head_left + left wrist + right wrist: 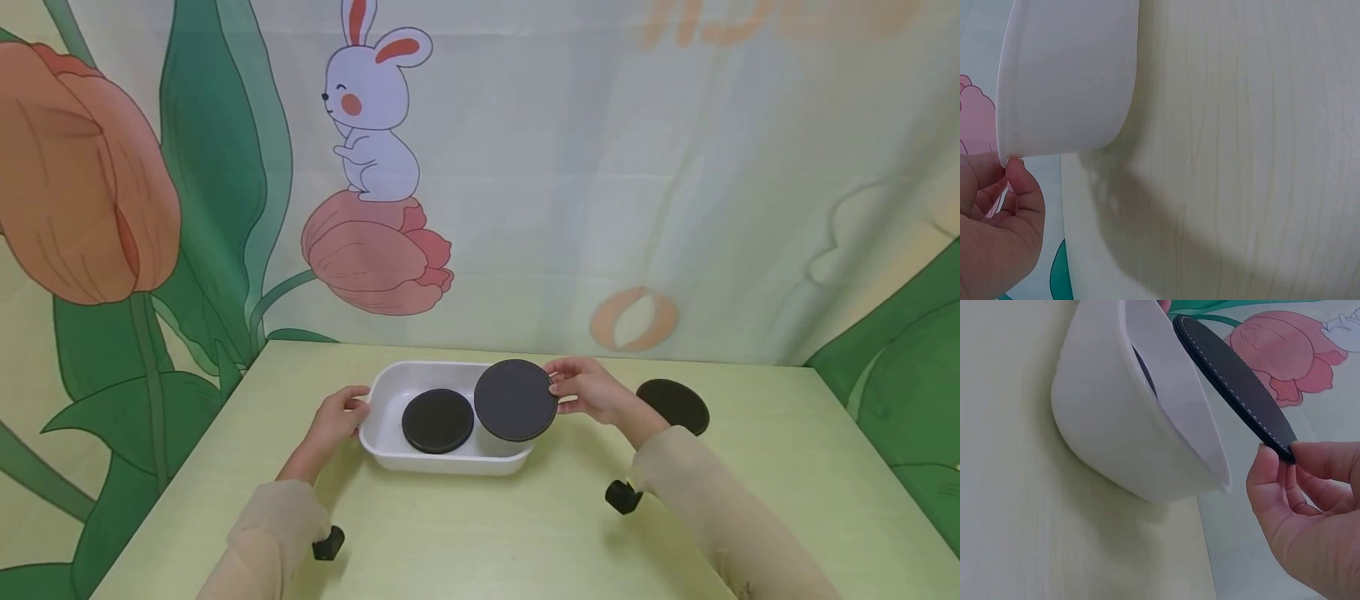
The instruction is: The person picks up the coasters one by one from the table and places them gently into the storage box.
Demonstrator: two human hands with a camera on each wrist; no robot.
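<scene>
A white plastic container [450, 463] with rounded corners stands on the table. My left hand [336, 415] is at its left end, and the left wrist view shows the thumb and fingers pinching the rim. Inside, toward the left, lies a black round coaster [438, 421]. My right hand [592, 392] pinches a second black coaster [516, 400] by its right edge, tilted above the container's right part. Pale stitching along this coaster's edge shows in the right wrist view, where thumb and fingertips [1264, 464] grip it. Another black coaster [675, 404] lies on the table, partly behind my right forearm.
The light wood-grain table [465, 542] ends at the back against a curtain [525, 208] printed with a rabbit and tulips. A small black device sits at each wrist, under the beige sleeves [712, 508].
</scene>
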